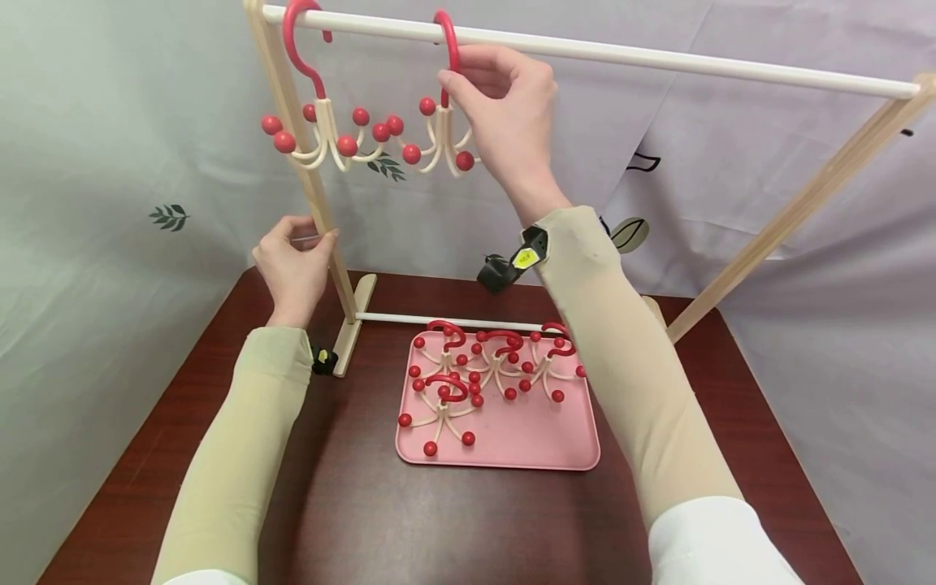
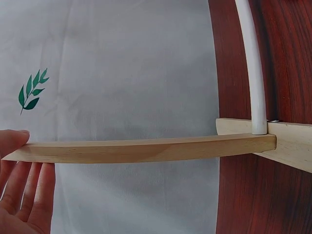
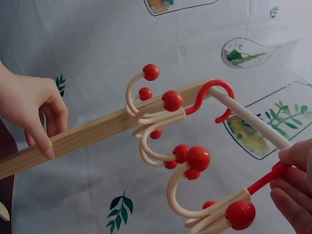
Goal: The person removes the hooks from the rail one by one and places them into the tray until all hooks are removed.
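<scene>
My right hand (image 1: 515, 114) pinches the red hook of a multi-arm hanger (image 1: 444, 130) between thumb and fingers. That hook loops over the white top rod (image 1: 621, 55) of a wooden rack. To its left, another hanger (image 1: 324, 130) with cream arms and red ball tips hangs from the same rod by its red hook (image 3: 225, 87), beside the left post. My left hand (image 1: 296, 264) grips this wooden post (image 2: 146, 150) partway up, thumb on one side and fingers on the other. The right wrist view shows both hands, with the hangers between them.
On the dark red wooden table (image 1: 439, 528) lies a pink tray (image 1: 530, 439) with several more hangers (image 1: 442, 414) toward its back and left. Behind it runs the rack's white lower rod (image 1: 387, 318). The right post (image 1: 797, 211) slants up at the right; patterned cloth hangs behind.
</scene>
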Demonstrator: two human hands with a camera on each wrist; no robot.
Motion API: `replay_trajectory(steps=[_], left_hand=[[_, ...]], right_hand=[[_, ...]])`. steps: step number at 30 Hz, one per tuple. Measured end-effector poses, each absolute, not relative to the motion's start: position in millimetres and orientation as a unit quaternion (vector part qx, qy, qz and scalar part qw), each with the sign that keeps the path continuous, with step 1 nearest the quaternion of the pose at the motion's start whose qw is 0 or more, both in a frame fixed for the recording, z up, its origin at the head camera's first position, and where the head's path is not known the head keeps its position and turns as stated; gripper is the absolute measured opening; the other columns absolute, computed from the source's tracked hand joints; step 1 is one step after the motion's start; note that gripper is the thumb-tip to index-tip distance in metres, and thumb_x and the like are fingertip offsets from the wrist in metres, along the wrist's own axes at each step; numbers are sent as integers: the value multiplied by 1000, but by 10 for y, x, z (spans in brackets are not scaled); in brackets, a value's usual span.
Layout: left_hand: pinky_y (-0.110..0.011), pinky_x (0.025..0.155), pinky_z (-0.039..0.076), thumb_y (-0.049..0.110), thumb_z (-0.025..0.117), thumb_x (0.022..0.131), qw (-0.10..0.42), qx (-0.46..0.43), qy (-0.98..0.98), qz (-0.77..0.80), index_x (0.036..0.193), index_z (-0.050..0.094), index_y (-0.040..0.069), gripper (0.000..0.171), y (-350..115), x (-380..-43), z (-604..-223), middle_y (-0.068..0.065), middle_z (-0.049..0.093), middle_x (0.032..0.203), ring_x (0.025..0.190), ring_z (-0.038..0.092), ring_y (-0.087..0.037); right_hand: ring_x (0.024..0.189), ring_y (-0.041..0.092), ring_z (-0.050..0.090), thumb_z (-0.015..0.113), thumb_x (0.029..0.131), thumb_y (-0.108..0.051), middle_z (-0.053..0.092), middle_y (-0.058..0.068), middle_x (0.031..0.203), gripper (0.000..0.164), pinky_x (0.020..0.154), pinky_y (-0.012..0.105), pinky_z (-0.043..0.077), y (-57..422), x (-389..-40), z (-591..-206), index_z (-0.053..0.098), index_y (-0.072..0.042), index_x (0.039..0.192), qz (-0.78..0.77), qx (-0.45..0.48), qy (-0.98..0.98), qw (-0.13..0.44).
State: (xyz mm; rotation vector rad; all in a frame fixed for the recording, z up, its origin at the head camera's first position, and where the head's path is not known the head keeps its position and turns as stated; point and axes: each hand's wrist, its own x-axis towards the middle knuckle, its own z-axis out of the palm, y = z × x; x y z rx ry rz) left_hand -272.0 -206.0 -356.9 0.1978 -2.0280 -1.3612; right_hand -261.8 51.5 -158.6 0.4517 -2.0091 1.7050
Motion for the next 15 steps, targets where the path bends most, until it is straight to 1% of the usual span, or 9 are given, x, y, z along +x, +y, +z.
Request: replay_trajectory(steps=[3, 6, 13, 15], left_hand=[[-17, 71, 59, 20, 82, 87, 338, 79, -782, -518, 107, 77, 9, 24, -2062, -2721, -3564, -5, 76, 101, 84, 72, -4], [-17, 71, 59, 21, 82, 87, 338, 80, -782, -518, 107, 77, 9, 24, -2067, -2723, -3567, -5, 76, 101, 84, 72, -4], [-17, 72, 59, 21, 82, 87, 347, 73, -781, -514, 107, 77, 7, 25, -2078, -2723, -3582, -5, 76, 100, 83, 72, -3], [-17, 73, 58, 22, 82, 87, 349, 73, -783, -509, 107, 77, 7, 25, -2079, -2723, -3585, -5, 77, 100, 83, 72, -3]], right_hand=[[89, 20, 68, 80, 89, -9, 75, 5, 99, 20, 83, 22, 55, 550, -2588, -1571, 77, -3, 108, 629, 150, -726, 233], [85, 24, 68, 80, 89, -8, 75, 6, 95, 17, 82, 24, 56, 591, -2578, -1576, 78, -3, 105, 635, 147, -719, 241], [87, 25, 70, 81, 87, -6, 75, 7, 92, 14, 85, 24, 55, 733, -2624, -1591, 78, -4, 101, 646, 154, -699, 265], [88, 23, 70, 81, 87, -6, 75, 7, 92, 13, 81, 23, 54, 782, -2630, -1589, 78, -5, 100, 648, 159, -693, 272]])
